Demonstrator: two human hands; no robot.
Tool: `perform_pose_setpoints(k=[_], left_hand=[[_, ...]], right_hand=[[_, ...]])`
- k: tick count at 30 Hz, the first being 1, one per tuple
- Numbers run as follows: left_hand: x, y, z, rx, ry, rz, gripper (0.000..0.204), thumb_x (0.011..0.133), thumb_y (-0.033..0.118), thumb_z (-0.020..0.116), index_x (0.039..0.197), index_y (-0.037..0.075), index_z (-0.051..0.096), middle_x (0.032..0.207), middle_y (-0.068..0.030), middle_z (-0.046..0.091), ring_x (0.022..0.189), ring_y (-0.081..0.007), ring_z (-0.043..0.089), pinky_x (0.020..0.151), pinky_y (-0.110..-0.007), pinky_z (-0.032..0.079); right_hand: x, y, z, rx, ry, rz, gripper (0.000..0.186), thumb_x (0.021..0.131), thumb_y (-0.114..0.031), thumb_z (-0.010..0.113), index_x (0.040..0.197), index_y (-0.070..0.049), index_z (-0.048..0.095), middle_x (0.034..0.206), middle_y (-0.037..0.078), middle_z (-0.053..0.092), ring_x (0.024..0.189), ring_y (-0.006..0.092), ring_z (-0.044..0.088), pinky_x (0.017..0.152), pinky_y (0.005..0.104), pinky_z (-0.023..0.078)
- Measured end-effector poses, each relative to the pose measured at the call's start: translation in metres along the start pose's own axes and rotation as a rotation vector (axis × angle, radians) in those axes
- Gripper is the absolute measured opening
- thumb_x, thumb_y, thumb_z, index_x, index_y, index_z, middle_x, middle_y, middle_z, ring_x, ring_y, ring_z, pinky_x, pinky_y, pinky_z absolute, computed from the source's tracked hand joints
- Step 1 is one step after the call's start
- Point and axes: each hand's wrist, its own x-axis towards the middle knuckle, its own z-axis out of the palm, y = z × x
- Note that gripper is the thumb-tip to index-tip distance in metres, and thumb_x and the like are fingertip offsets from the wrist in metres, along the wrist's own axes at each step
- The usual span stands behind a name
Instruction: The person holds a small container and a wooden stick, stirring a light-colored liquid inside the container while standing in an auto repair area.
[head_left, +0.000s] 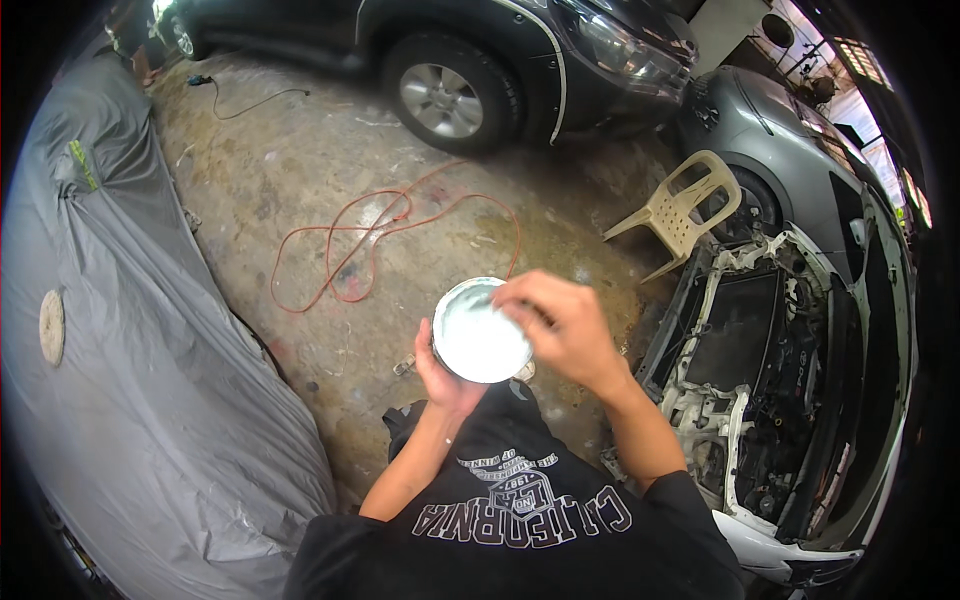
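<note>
A round, open tub (pixel 462 297) with a pale, white-smeared inner wall is held up in front of my chest. Bright white stuff (pixel 484 346) fills its lower part, too overexposed to show its texture. My left hand (pixel 450 386) cups the tub from the left and underneath, thumb up along its side. Over the right side of the rim is my right hand (pixel 562 322), fingers bent together and reaching inside. It is slightly blurred, and whatever its fingertips pinch is hidden.
A grey-covered vehicle (pixel 150 360) lines the left, with a round pad (pixel 52 328) on it. An orange hose (pixel 330 228) loops across the stained floor. A dark vehicle (pixel 440 95) stands ahead. At right are a beige plastic chair (pixel 685 215) and a car's exposed engine bay (pixel 740 330).
</note>
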Motion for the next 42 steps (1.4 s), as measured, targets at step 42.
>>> perform_pose_setpoints(k=[42], left_hand=[[-0.007,-0.022,0.025,-0.032,0.056,0.030,0.067,0.101,0.054,0.030,0.139,0.003,0.051,0.137,-0.0134,0.058,0.126,-0.0285,0.055,0.108,-0.043,0.042]], right_hand=[[-0.002,-0.038,-0.035,-0.103,-0.331,-0.099,0.007,0.083,-0.010,0.073,0.087,-0.006,0.069,0.080,0.011,0.069,0.068,0.0294,0.067,0.058,0.0365,0.050]])
